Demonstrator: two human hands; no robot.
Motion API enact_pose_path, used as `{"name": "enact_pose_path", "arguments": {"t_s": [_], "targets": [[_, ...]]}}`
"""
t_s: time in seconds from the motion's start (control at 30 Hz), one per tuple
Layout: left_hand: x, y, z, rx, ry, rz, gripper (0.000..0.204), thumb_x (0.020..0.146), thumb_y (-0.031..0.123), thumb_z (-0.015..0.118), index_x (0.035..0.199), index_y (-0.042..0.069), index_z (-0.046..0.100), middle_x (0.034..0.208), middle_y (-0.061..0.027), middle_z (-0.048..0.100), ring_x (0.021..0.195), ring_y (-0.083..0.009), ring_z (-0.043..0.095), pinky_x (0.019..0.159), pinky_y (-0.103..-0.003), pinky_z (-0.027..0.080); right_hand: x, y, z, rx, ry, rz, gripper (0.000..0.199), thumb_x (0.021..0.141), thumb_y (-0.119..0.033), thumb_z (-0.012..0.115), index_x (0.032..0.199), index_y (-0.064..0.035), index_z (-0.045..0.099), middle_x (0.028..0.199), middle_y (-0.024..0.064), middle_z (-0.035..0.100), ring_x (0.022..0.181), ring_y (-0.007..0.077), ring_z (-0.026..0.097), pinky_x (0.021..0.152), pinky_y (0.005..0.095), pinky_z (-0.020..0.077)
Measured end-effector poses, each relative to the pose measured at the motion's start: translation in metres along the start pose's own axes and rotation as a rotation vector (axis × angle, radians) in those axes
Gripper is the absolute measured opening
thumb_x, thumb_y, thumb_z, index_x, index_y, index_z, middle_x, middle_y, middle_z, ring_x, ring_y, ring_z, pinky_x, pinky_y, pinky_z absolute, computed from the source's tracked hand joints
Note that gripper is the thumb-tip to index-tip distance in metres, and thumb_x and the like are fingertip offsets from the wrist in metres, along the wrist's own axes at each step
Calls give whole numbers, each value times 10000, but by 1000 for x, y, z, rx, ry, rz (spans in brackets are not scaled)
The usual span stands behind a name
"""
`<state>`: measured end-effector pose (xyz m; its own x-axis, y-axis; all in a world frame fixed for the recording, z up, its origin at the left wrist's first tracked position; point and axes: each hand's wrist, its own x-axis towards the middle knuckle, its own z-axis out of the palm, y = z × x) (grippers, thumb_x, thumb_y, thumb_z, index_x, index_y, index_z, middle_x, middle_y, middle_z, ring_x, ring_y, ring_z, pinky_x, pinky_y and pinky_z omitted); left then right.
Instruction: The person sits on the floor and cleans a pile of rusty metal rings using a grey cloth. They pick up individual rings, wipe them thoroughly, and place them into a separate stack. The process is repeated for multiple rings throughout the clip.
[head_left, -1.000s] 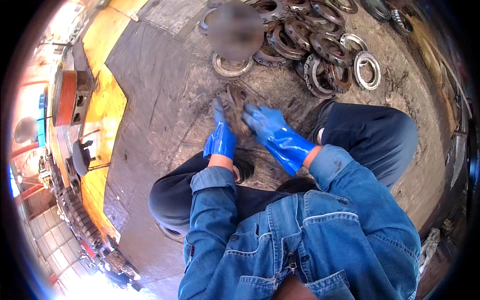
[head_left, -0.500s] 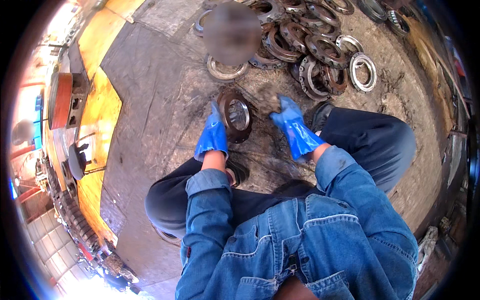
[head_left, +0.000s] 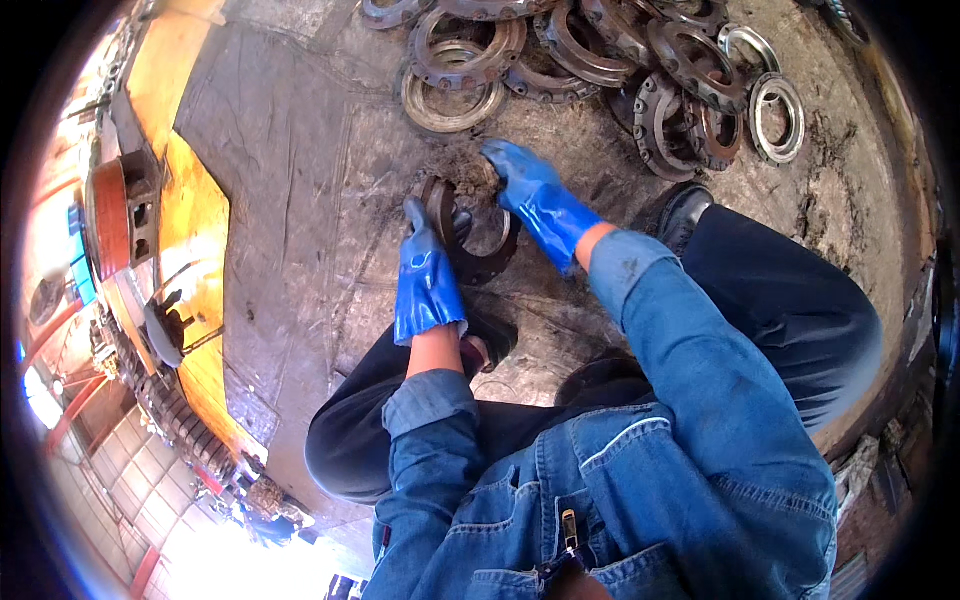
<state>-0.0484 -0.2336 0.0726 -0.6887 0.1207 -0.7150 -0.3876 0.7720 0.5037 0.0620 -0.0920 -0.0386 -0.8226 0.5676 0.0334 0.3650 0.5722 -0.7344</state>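
Observation:
A dark, rust-brown metal ring (head_left: 487, 268) stands tilted on the ground between my feet. My left hand (head_left: 425, 260), in a blue rubber glove, is closed around its left rim, with the thumb outside and fingers reaching into the hole. My right hand (head_left: 525, 185), gloved alike, is closed at the ring's upper right side. It holds a brown, matted wad (head_left: 472, 172) against the ring's upper part; the wad's exact kind is unclear. The glove hides part of the ring's far edge.
A heap of rusty metal rings (head_left: 600, 60) lies ahead, toward the right. One paler ring (head_left: 777, 118) rests at the heap's right side. A yellow board (head_left: 195, 250) and a dark stool-like object (head_left: 165, 330) are at the left. My shoe (head_left: 685, 215) is right of the work.
My right hand has moved left to the ring, bringing the brown wad with it. My left fingers now reach into the ring's hole. The view has shifted, bringing the heap nearer the top edge.

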Motion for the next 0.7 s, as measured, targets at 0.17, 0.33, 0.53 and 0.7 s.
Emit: {"name": "enact_pose_path", "arguments": {"t_s": [0.17, 0.33, 0.53, 0.7], "targets": [[0, -3, 6, -18, -15, 41, 797, 940, 659, 344, 1214, -46, 597, 1056, -175, 677, 927, -265, 646, 816, -371, 506, -59, 2, 12, 267, -79, 239, 654, 634, -109, 714, 1268, -118, 555, 1318, 123, 542, 1148, 342, 555, 981, 385, 463], [-7, -3, 6, -78, -45, 88, 781, 948, 635, 367, 1231, -61, 578, 1089, -186, 666, 959, -261, 640, 825, -360, 505, -104, -21, -23, -124, -727, 225, 427, 729, -142, 663, 1152, -101, 621, 1130, 143, 637, 1026, 345, 624, 848, 438, 526], [-29, 21, 13, -134, -120, 129, 764, 958, 607, 395, 1253, -80, 555, 1130, -200, 652, 998, -256, 634, 837, -347, 504, -48, -28, -39, -289, -272, -345, 392, 799, -186, 590, 1191, -190, 598, 1232, 126, 565, 917, 322, 604, 650, 487, 534], [-15, 16, 16, -191, -105, 243, 708, 973, 555, 418, 1249, -82, 555, 1143, -199, 646, 1024, -262, 617, 885, -342, 480, -25, -10, -19, -294, -318, -269, 321, 862, -203, 537, 1161, -125, 624, 931, 155, 637, 870, 325, 642, 641, 466, 539]]}}
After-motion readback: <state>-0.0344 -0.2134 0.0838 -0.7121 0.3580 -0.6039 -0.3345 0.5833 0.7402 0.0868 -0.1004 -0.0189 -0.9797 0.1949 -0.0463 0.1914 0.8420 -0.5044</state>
